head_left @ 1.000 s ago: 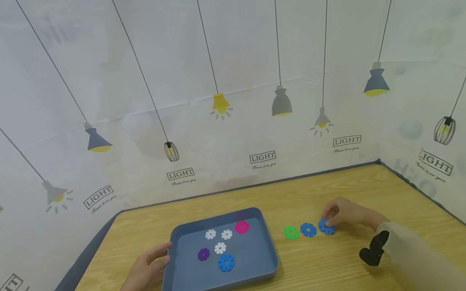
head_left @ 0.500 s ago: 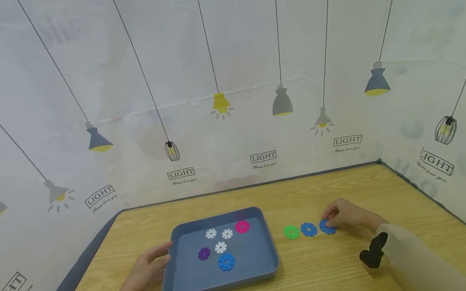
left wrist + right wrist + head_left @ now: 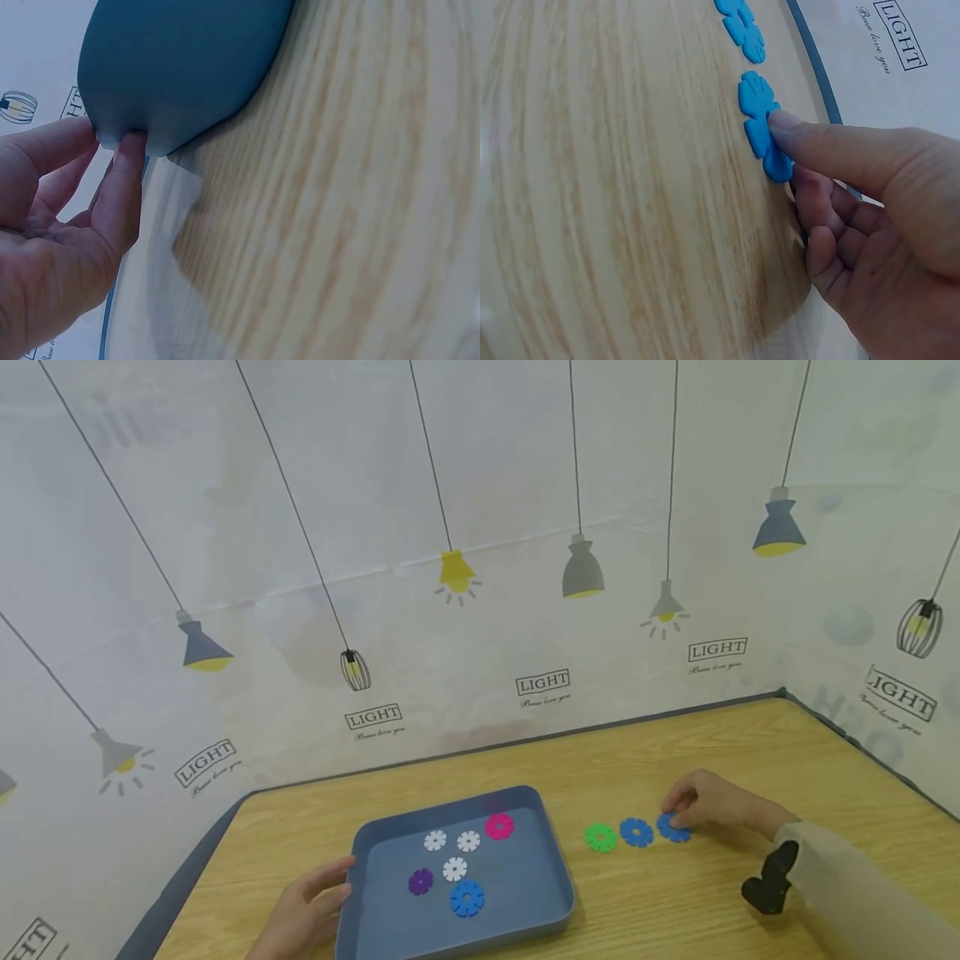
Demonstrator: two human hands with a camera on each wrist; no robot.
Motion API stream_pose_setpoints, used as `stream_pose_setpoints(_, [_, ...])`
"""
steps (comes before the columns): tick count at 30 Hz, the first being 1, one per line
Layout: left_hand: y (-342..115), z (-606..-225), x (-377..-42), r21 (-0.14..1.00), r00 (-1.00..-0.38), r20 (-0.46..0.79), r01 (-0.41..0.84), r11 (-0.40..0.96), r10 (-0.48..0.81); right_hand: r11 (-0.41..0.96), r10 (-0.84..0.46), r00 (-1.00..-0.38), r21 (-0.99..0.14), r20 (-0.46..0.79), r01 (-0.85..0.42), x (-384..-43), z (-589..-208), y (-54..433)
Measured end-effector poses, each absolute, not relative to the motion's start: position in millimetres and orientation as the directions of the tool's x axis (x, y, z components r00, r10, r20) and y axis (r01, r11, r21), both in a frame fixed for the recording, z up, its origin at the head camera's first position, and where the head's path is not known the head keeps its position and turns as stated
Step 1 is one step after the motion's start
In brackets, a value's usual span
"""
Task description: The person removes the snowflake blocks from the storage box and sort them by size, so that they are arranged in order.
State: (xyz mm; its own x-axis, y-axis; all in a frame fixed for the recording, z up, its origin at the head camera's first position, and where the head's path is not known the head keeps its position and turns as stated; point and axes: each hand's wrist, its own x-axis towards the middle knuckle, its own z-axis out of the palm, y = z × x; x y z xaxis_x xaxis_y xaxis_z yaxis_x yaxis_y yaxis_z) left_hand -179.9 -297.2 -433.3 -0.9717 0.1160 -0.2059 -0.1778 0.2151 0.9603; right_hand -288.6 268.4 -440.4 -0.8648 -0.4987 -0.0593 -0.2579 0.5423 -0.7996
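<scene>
My right hand pinches a blue notched plastic disc at the right end of a short row. The right wrist view shows the thumb on top of this disc, with the other fingers curled beside it, partly hidden. To its left, another blue disc and a green disc lie flat on the table. With thumb and fingertips, my left hand holds the left rim of a blue-grey tray. Inside the tray are several white discs, a pink disc, a purple disc and a larger blue disc.
A wood-grain table with a dark edge carries everything. Behind it and along the right stands a pale wall covering printed with lamps. A black strap device sits at the right sleeve.
</scene>
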Motion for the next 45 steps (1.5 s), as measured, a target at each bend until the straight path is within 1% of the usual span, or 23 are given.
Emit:
stream_pose_setpoints(7, [-296.5,-434.4,-181.2,0.956,-0.972,-0.209,-0.180,0.234,0.107,0.558,-0.521,-0.851,-0.778,-0.059,-0.288,-288.2,-428.4,267.7])
stream_pose_setpoints(12, [-295.9,-434.2,-180.7,0.950,-0.969,-0.232,-0.209,0.233,0.079,0.516,-0.556,-0.831,-0.791,-0.018,-0.328,-289.9,-411.4,252.1])
stream_pose_setpoints(16, [-296.2,-434.6,-180.4,0.952,-0.968,-0.236,-0.213,0.219,0.083,0.485,-0.590,-0.807,-0.798,0.003,-0.358,-291.3,-400.9,226.2])
stream_pose_setpoints(22, [-297.1,-436.6,-181.3,0.957,-0.969,-0.227,-0.204,0.208,0.093,0.407,-0.655,-0.755,-0.824,0.039,-0.395,-293.2,-394.4,174.9])
stream_pose_setpoints(28, [-298.3,-438.1,-181.4,0.957,-0.972,-0.216,-0.193,0.219,0.089,0.354,-0.677,-0.735,-0.853,0.049,-0.383,-294.9,-390.1,124.5])
stream_pose_setpoints(31, [-298.3,-438.5,-181.7,0.957,-0.972,-0.215,-0.191,0.218,0.092,0.348,-0.680,-0.731,-0.855,0.052,-0.384,-295.5,-390.1,104.6])
stream_pose_setpoints(36, [-297.8,-438.0,-181.6,0.957,-0.971,-0.219,-0.194,0.216,0.099,0.382,-0.695,-0.719,-0.835,0.024,-0.397,-294.2,-393.2,77.4])
stream_pose_setpoints(40, [-297.8,-436.6,-180.6,0.958,-0.970,-0.220,-0.194,0.212,0.102,0.385,-0.744,-0.668,-0.821,-0.007,-0.421,-290.1,-392.3,57.9])
stream_pose_setpoints(42, [-297.7,-435.9,-180.5,0.958,-0.971,-0.216,-0.190,0.214,0.105,0.374,-0.780,-0.625,-0.817,-0.022,-0.438,-288.2,-390.5,48.9])
stream_pose_setpoints(45, [-297.9,-435.3,-180.2,0.957,-0.973,-0.208,-0.181,0.225,0.103,0.336,-0.840,-0.541,-0.818,-0.036,-0.467,-287.8,-388.9,36.1])
